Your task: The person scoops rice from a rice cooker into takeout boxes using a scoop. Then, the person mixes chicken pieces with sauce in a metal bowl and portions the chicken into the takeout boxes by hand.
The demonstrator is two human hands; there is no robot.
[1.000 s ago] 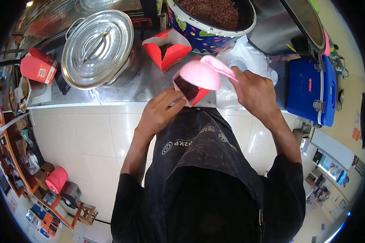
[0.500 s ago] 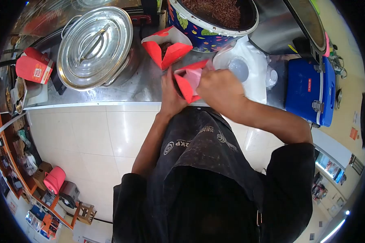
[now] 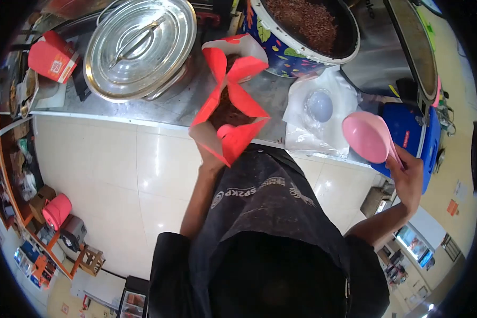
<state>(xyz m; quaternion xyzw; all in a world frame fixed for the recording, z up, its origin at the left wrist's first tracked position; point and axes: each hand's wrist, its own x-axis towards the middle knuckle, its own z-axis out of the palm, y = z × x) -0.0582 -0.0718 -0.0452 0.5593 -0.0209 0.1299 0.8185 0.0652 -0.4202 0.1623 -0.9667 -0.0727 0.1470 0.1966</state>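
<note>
Scoop out right, left hand at near box

Right hand [image 3: 407, 177] clamped on handle of pink scoop [image 3: 367, 137], over near right counter [image 3: 169, 108] edge, well apart from boxes. Left hand [image 3: 211, 158] against underside of open red near box [image 3: 229, 119]; fingers hidden, can't tell if closed. Brown food and small pink item inside. Far box [image 3: 236, 55] just beyond. Lidded pot [image 3: 140, 50] left, patterned tub [image 3: 281, 50] of brown grains far right of boxes.

Around me, the glossy cream tiled floor [image 3: 122, 169] caught white glare, with an orange-edged open shelving unit [image 3: 35, 226] and a small brown wooden stool [image 3: 93, 261] on my left and a pale yellowish wall [image 3: 460, 151] on my right.
</note>
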